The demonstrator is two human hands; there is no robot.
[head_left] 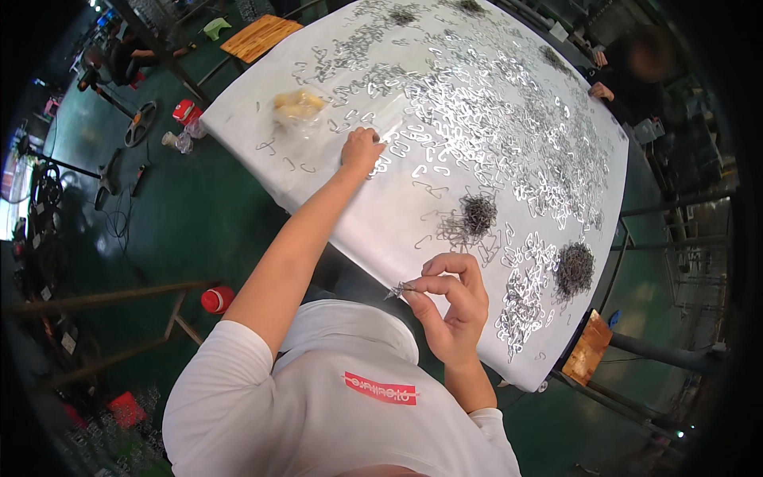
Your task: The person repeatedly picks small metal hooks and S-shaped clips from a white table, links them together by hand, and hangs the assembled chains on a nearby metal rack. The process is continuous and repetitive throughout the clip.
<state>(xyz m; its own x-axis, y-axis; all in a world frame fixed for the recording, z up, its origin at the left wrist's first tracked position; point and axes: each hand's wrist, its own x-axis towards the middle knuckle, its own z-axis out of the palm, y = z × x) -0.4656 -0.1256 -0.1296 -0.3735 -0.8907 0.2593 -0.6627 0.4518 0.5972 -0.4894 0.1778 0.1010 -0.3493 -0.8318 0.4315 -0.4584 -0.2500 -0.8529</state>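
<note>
My left hand (362,151) reaches out over the white-covered table (373,226) and rests at the near-left edge of the spread of small metal wire hooks (477,119). Its fingers are curled down and together; whatever they grip is hidden beneath them. Close to my body, at the table's near edge, my right hand (457,310) pinches a small bunch of metal wire hooks (396,292) between thumb and fingertips. Beyond that hand lies a dense dark clump of hooks (478,215), with looser hooks around it.
Another dark clump (575,270) and a shiny pile of hooks (524,306) lie at right. A plastic bag with yellowish contents (298,105) sits at left. Across the table is a person in dark clothing (636,79). Wooden stools (261,36) stand by the table's edges.
</note>
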